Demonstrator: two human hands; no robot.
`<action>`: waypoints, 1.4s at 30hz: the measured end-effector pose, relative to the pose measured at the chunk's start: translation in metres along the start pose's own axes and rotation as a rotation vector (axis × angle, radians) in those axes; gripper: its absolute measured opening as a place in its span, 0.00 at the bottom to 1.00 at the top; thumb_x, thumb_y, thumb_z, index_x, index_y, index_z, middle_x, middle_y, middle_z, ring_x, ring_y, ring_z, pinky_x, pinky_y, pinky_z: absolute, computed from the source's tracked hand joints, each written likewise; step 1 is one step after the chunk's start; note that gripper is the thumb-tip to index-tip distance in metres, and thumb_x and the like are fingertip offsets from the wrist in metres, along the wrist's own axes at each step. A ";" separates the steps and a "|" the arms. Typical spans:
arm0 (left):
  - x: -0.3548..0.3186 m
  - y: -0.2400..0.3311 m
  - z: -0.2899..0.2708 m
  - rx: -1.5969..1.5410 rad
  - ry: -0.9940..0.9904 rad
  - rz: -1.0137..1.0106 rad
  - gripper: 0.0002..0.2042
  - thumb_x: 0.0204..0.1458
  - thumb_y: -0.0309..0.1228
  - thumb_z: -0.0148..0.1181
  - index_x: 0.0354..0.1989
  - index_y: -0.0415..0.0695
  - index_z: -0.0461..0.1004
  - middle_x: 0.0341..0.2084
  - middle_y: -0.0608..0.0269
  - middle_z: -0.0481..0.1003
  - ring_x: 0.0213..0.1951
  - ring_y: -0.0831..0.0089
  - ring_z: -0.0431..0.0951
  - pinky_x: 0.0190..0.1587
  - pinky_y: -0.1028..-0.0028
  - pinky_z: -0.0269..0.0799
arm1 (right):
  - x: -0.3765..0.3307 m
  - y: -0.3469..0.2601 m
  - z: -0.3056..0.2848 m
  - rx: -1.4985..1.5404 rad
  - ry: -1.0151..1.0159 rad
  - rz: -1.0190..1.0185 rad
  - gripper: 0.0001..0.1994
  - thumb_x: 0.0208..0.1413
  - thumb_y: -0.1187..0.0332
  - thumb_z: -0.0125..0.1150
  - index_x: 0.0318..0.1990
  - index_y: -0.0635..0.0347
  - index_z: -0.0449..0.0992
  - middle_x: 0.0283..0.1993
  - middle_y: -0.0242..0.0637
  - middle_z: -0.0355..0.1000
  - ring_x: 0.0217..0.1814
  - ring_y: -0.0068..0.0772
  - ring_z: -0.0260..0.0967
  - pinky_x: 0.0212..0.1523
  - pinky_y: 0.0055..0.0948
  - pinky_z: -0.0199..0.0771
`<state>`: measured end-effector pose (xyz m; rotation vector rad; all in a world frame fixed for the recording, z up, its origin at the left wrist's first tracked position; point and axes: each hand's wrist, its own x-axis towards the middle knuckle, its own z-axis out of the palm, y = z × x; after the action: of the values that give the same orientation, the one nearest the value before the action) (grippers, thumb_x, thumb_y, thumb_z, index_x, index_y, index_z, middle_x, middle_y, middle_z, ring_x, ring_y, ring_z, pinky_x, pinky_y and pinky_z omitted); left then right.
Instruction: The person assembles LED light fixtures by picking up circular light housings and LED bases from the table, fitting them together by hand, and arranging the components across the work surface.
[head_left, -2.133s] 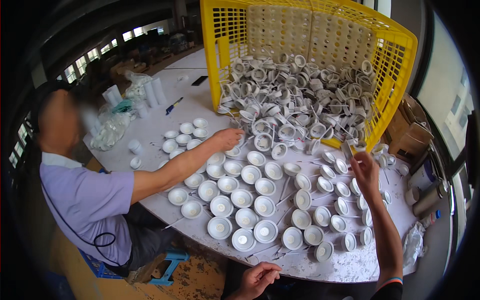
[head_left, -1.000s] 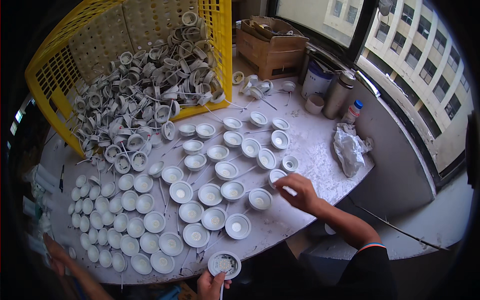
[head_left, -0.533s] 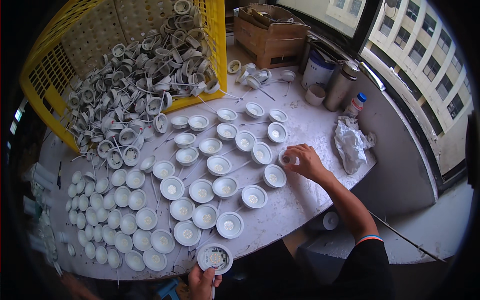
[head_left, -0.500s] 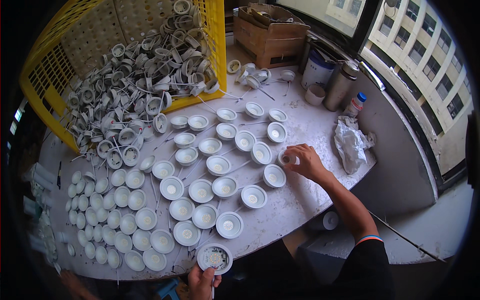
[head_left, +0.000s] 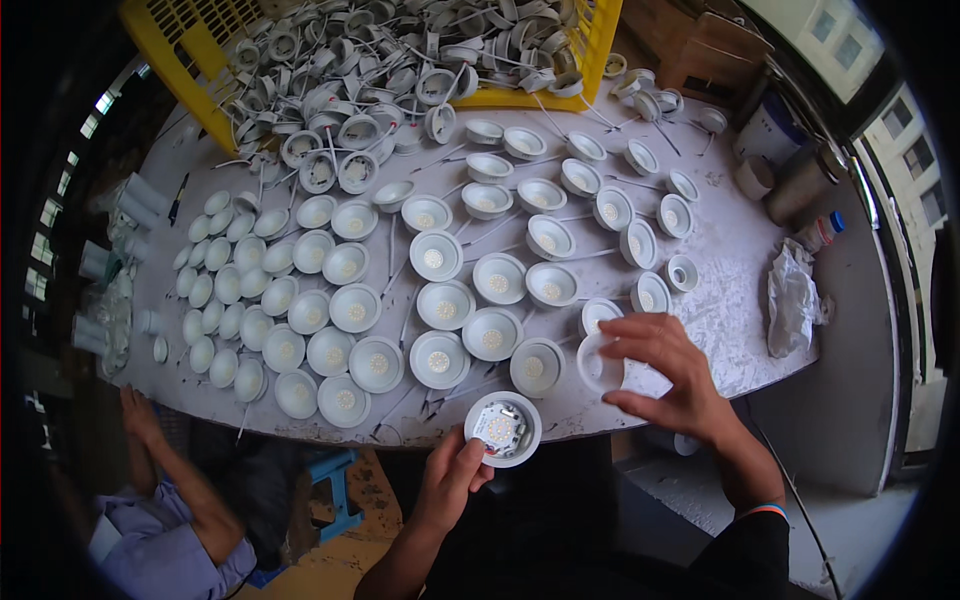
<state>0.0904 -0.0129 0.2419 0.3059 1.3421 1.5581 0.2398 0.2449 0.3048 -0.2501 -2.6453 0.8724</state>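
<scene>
My left hand (head_left: 452, 478) grips a round white downlight (head_left: 504, 429) by its rim, just off the table's front edge. Its face is uncovered, showing a circuit board with a ring of small LEDs. To its right, my right hand (head_left: 672, 378) has its thumb and fingers curved round a translucent white cup-shaped cover (head_left: 599, 364). The cover hangs apart from the downlight, over the table edge. Rows of finished-looking white downlights (head_left: 440, 359) with leads lie beyond both hands. A small white cup (head_left: 682, 273) sits past the right hand.
A yellow crate (head_left: 602, 45) at the back spills a heap of wired lamp housings (head_left: 400, 75). At right stand a bottle with a blue cap (head_left: 822, 231) and a crumpled plastic bag (head_left: 793, 300). Another person's arm (head_left: 190, 485) and a blue stool (head_left: 338, 490) are at lower left.
My right hand has come back from the small white cup toward my left hand, bringing the translucent cover. The left hand still holds the downlight. The view has shifted, showing more on the left.
</scene>
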 end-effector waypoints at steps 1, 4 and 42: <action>-0.001 0.000 0.001 0.016 0.003 -0.018 0.16 0.62 0.41 0.48 0.45 0.38 0.68 0.26 0.67 0.69 0.23 0.85 0.62 0.25 0.83 0.57 | 0.006 -0.016 0.010 0.023 -0.011 -0.125 0.22 0.42 0.65 0.72 0.48 0.54 0.75 0.56 0.38 0.70 0.55 0.39 0.68 0.52 0.38 0.65; -0.005 0.002 0.003 0.043 -0.025 0.016 0.19 0.63 0.44 0.47 0.49 0.38 0.67 0.25 0.68 0.68 0.23 0.85 0.61 0.25 0.83 0.56 | 0.020 -0.047 0.034 0.000 -0.128 -0.308 0.22 0.44 0.61 0.70 0.48 0.54 0.75 0.57 0.36 0.69 0.55 0.38 0.67 0.50 0.38 0.65; -0.016 0.006 0.001 0.462 0.116 0.286 0.14 0.58 0.30 0.48 0.48 0.34 0.66 0.34 0.48 0.75 0.36 0.67 0.77 0.39 0.69 0.72 | 0.016 -0.060 0.098 0.684 -0.246 0.332 0.19 0.56 0.69 0.57 0.56 0.59 0.70 0.46 0.46 0.74 0.40 0.38 0.74 0.39 0.32 0.74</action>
<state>0.0955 -0.0240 0.2541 0.7279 1.8096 1.4958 0.1847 0.1480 0.2712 -0.4258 -2.3565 1.9520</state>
